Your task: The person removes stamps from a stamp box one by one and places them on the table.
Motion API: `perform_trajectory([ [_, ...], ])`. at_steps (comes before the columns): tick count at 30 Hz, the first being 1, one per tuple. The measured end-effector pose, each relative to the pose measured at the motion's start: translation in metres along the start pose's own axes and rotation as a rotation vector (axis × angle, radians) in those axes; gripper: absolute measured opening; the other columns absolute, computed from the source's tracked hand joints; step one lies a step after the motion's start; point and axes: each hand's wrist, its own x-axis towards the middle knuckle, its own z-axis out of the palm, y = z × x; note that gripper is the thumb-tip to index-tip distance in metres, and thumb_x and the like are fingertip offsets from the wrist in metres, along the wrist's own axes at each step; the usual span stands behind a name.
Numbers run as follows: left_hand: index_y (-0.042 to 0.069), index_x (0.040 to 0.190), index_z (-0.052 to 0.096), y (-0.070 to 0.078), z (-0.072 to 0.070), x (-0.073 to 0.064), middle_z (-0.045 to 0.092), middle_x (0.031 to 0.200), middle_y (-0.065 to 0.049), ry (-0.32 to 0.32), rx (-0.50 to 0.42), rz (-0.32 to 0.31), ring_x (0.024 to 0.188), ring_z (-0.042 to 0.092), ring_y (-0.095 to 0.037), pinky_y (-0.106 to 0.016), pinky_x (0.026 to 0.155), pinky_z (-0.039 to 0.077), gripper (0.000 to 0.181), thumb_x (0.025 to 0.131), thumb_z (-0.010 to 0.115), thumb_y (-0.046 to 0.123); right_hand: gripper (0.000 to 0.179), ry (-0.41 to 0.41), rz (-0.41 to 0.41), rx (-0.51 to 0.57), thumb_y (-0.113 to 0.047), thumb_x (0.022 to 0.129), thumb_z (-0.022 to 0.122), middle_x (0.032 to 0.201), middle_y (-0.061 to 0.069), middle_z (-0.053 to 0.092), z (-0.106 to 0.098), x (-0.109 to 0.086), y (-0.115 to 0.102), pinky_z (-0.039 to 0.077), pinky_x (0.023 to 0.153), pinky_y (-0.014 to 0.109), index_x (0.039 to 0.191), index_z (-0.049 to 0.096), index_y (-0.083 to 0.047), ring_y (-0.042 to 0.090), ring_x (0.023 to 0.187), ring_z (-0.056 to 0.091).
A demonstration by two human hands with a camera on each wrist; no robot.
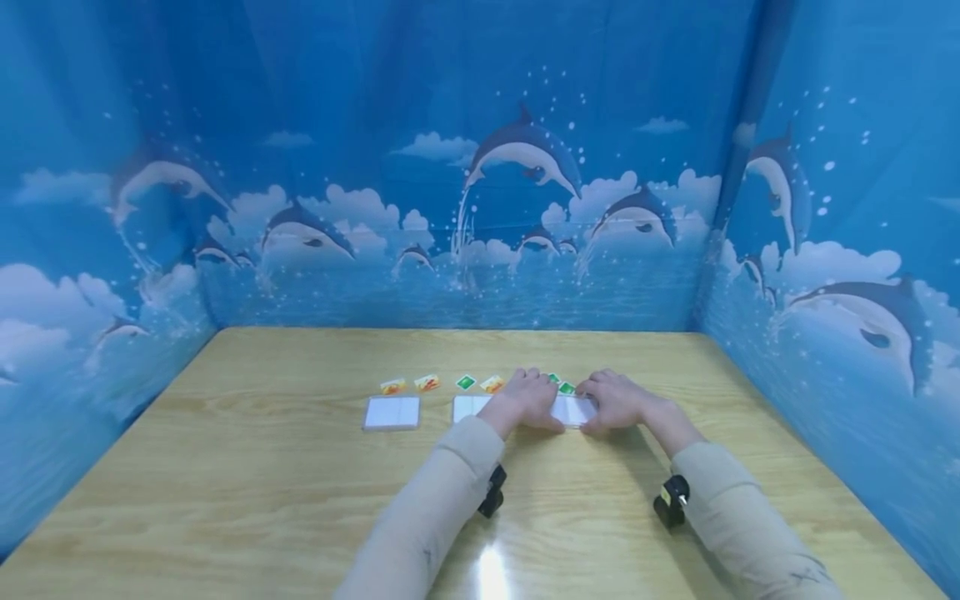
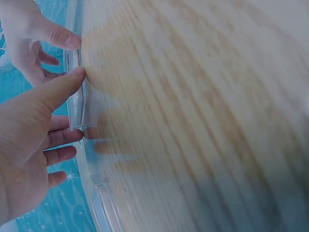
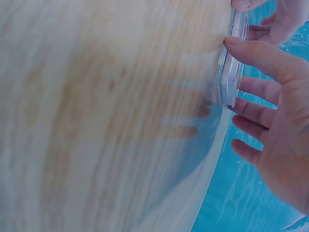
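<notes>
Side by side, my left hand (image 1: 528, 400) and right hand (image 1: 618, 400) hold one flat white box (image 1: 573, 410) with clear edges on the wooden table. Each thumb lies along its near edge, with fingers at the far side. In the left wrist view the left hand (image 2: 29, 140) pinches one end of the box (image 2: 76, 104), and the right hand is at the other end. From the right wrist view, my right hand (image 3: 285, 111) has its thumb and fingers on the clear-edged box (image 3: 229, 77). The box's far side is partly hidden by fingers.
Two more flat white boxes, a left one (image 1: 392, 413) and a middle one (image 1: 468, 407) partly behind my left hand, lie in the same row. Behind them are small orange-yellow cards (image 1: 427, 383) and green cards (image 1: 466, 382). Blue dolphin-print curtains (image 1: 450, 167) enclose the table (image 1: 262, 475).
</notes>
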Motion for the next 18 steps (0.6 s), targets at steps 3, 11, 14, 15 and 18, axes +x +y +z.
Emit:
perform_trajectory([
  [3,0.015,0.132,0.050,0.0001,-0.0008,-0.0015,0.050,0.131,-0.001,-0.001,-0.006,0.001,0.116,0.042,-0.017,-0.035,0.106,0.025,0.066,0.082,0.060,0.056,0.061,-0.006,0.009,0.014,-0.038,0.072,0.073,0.117,0.014,0.052,0.0004,-0.0001,0.0001,0.040,0.088,0.048,0.121,0.057,-0.007,0.030,0.106,0.047],
  [11,0.015,0.132,0.051,0.0007,-0.0024,-0.0024,0.051,0.131,0.000,0.000,0.009,0.016,0.115,0.042,-0.016,-0.034,0.105,0.026,0.065,0.083,0.058,0.057,0.060,-0.019,0.032,0.037,-0.038,0.071,0.074,0.120,0.014,0.052,-0.0018,-0.0004,0.0012,0.040,0.090,0.049,0.120,0.057,-0.008,0.031,0.108,0.047],
  [14,0.014,0.133,0.049,0.0015,-0.0025,-0.0024,0.049,0.132,-0.001,0.001,0.019,0.028,0.117,0.042,-0.017,-0.035,0.105,0.025,0.066,0.083,0.057,0.057,0.061,-0.014,0.017,0.046,-0.038,0.070,0.075,0.118,0.015,0.053,-0.0020,-0.0008,0.0027,0.040,0.089,0.050,0.119,0.058,-0.006,0.032,0.107,0.048],
  [15,0.014,0.133,0.049,0.0017,-0.0024,-0.0022,0.049,0.132,-0.001,0.004,0.024,0.033,0.117,0.041,-0.017,-0.035,0.105,0.025,0.066,0.084,0.056,0.057,0.061,-0.011,0.011,0.047,-0.038,0.070,0.075,0.117,0.015,0.054,-0.0019,-0.0010,0.0033,0.040,0.088,0.050,0.119,0.058,-0.006,0.032,0.107,0.048],
  [18,0.013,0.135,0.047,0.0021,-0.0019,-0.0020,0.047,0.134,-0.002,0.008,0.029,0.041,0.120,0.040,-0.018,-0.036,0.107,0.023,0.068,0.084,0.055,0.058,0.062,-0.006,0.014,0.053,-0.038,0.069,0.075,0.117,0.014,0.054,-0.0014,-0.0014,0.0046,0.040,0.089,0.049,0.119,0.058,-0.005,0.031,0.107,0.048],
])
